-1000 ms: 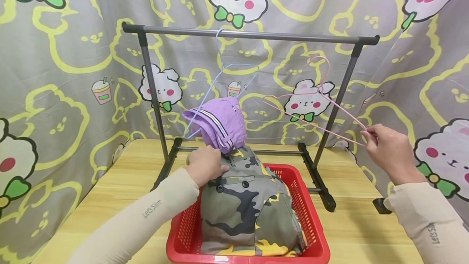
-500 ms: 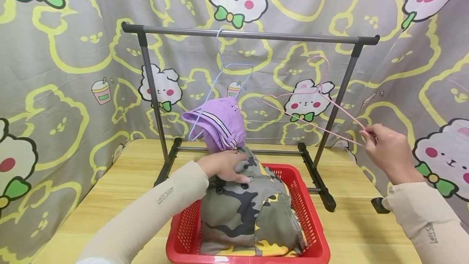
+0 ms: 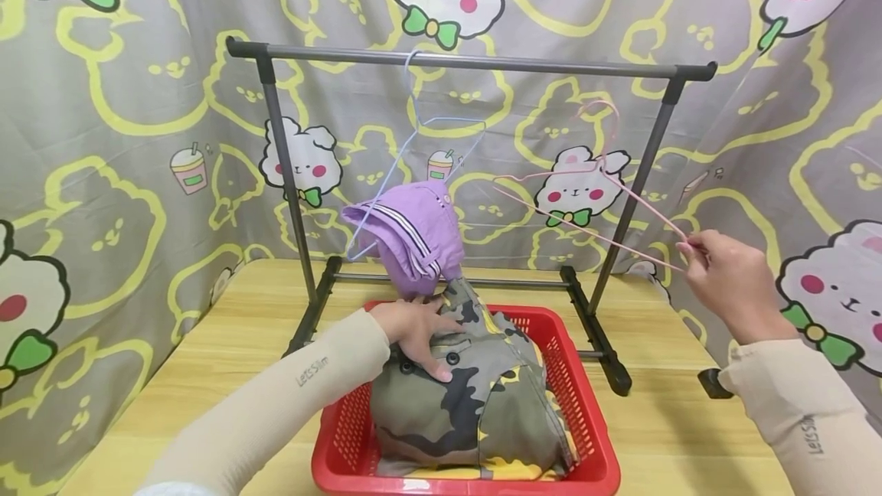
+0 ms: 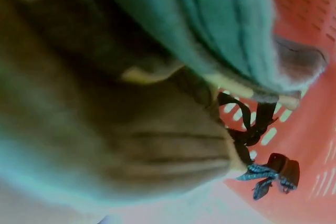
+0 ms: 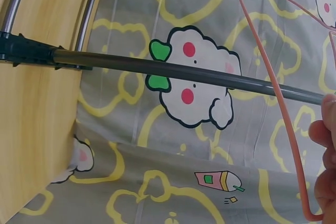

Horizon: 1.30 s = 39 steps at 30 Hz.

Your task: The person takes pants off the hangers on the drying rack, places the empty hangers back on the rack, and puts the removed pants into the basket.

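Observation:
In the head view, my left hand point(image 3: 416, 331) lies with fingers spread on the camouflage pants point(image 3: 441, 412), which are bunched in the red basket point(image 3: 605, 454). The left wrist view is filled by blurred folds of the camouflage cloth point(image 4: 157, 145), with a dark strap point(image 4: 286, 171) against the basket wall. Off to the right, my right hand point(image 3: 733, 282) pinches one corner of a pink wire hanger point(image 3: 644, 207), held up in front of the rack. Purple pants point(image 3: 416, 232) with a striped band hang folded on a blue hanger point(image 3: 393, 171), just beyond my left fingertips.
A grey metal clothes rack point(image 3: 482, 62) stands behind the basket on the wooden table point(image 3: 207, 373). Its black feet point(image 3: 616, 377) flank the basket's far side. A patterned curtain point(image 3: 172, 213) encloses the back and sides.
My left hand, earlier curled at the far edge of the camouflage pants, has moved right onto them and spread its fingers; the cloth has shifted slightly toward me. The right hand stays in place.

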Motion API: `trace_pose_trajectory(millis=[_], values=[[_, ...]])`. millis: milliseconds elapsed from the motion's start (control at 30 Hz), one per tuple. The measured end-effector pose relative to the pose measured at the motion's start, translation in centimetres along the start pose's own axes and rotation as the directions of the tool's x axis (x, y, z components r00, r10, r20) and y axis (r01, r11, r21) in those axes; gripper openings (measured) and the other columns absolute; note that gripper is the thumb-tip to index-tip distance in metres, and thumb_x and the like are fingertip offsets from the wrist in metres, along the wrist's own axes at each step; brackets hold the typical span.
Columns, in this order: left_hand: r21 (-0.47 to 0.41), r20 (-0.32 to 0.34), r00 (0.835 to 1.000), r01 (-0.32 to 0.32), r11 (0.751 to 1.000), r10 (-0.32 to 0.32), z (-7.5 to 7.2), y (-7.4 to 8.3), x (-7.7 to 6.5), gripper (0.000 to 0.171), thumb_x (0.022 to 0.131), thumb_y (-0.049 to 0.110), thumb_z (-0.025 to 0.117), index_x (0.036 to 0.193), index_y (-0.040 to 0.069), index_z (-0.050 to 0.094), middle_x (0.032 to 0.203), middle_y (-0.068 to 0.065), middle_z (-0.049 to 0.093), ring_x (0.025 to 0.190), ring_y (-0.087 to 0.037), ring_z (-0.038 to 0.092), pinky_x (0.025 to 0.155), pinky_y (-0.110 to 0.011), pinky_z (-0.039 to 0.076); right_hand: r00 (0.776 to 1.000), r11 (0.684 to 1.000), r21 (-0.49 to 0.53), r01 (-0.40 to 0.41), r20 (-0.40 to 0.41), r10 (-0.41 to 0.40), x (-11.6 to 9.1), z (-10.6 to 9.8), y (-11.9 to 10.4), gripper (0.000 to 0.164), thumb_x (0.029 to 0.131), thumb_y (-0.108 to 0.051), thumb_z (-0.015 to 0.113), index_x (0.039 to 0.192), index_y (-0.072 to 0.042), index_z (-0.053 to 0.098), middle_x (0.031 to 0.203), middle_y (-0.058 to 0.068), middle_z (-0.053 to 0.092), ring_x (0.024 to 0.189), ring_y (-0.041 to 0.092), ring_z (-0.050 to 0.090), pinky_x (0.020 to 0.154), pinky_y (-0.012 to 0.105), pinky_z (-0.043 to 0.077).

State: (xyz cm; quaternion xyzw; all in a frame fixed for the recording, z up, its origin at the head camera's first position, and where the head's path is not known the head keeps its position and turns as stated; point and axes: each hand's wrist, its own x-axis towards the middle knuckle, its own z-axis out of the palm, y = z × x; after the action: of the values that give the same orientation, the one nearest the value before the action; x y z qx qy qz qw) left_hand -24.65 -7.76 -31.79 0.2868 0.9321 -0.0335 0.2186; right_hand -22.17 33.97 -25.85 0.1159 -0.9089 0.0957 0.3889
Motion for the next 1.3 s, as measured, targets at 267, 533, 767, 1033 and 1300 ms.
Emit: trace_pose_trajectory(millis=[267, 533, 767, 1033, 1300], values=[[0.032, -0.051, 0.999, 0.003, 0.999, -0.002, 1.6, 0.9, -0.5, 0.079, 0.073, 0.067, 0.071, 0.142, 0.036, 0.048, 0.155, -0.004, 0.03, 0.142, -0.032, 0.025, 0.11, -0.052, 0.024, 1.0, 1.0, -0.006, -0.007, 0.01, 0.007, -0.2, -0.1, 0.4, 0.012, 0.087, 0.0, 0.067, 0.092, 0.009, 0.061, 0.077, 0.024, 0.063, 0.057, 0.032, 0.056, 0.056, 0.052, 0.045], [-0.114, 0.028, 0.997, -0.064, 0.991, 0.067, 3.3, -0.1, 0.3, 0.092, 0.078, 0.061, 0.07, 0.153, 0.031, 0.026, 0.155, 0.0, 0.03, 0.14, -0.018, 0.029, 0.11, -0.038, 0.029, 1.0, 1.0, 0.001, -0.001, 0.001, 0.001, -0.1, -0.2, 0.4, 0.014, 0.086, -0.001, 0.069, 0.093, 0.009, 0.061, 0.076, 0.024, 0.063, 0.056, 0.032, 0.056, 0.053, 0.049, 0.044], [-0.139, 0.127, 0.99, -0.039, 0.99, 0.057, 2.9, -0.1, 0.9, 0.1, 0.078, 0.061, 0.07, 0.155, 0.033, 0.013, 0.153, -0.002, 0.034, 0.139, -0.016, 0.031, 0.11, -0.037, 0.028, 1.0, 1.0, -0.004, 0.006, -0.028, -0.006, -0.3, -0.4, 0.2, 0.013, 0.085, -0.001, 0.069, 0.091, 0.009, 0.062, 0.074, 0.024, 0.063, 0.056, 0.032, 0.056, 0.053, 0.05, 0.043], [-0.072, 0.275, 0.961, 0.056, 0.996, -0.034, 3.2, -0.4, 1.8, 0.093, 0.076, 0.07, 0.064, 0.153, 0.044, 0.017, 0.154, 0.005, 0.032, 0.139, -0.016, 0.029, 0.111, -0.039, 0.026, 0.999, 1.0, 0.01, 0.017, -0.041, -0.016, -0.3, -0.4, 0.3, 0.012, 0.085, 0.0, 0.069, 0.089, 0.008, 0.062, 0.072, 0.022, 0.063, 0.053, 0.03, 0.054, 0.049, 0.045, 0.041], [-0.131, 0.247, 0.969, 0.0, 0.991, 0.032, 3.0, -1.3, 1.9, 0.085, 0.081, 0.065, 0.064, 0.152, 0.042, 0.025, 0.152, 0.005, 0.035, 0.14, -0.014, 0.028, 0.112, -0.038, 0.024, 0.999, 0.999, 0.009, 0.03, -0.033, -0.03, -0.2, -0.6, 0.3, 0.011, 0.085, 0.0, 0.069, 0.089, 0.008, 0.062, 0.07, 0.02, 0.063, 0.05, 0.026, 0.052, 0.046, 0.039, 0.038]])
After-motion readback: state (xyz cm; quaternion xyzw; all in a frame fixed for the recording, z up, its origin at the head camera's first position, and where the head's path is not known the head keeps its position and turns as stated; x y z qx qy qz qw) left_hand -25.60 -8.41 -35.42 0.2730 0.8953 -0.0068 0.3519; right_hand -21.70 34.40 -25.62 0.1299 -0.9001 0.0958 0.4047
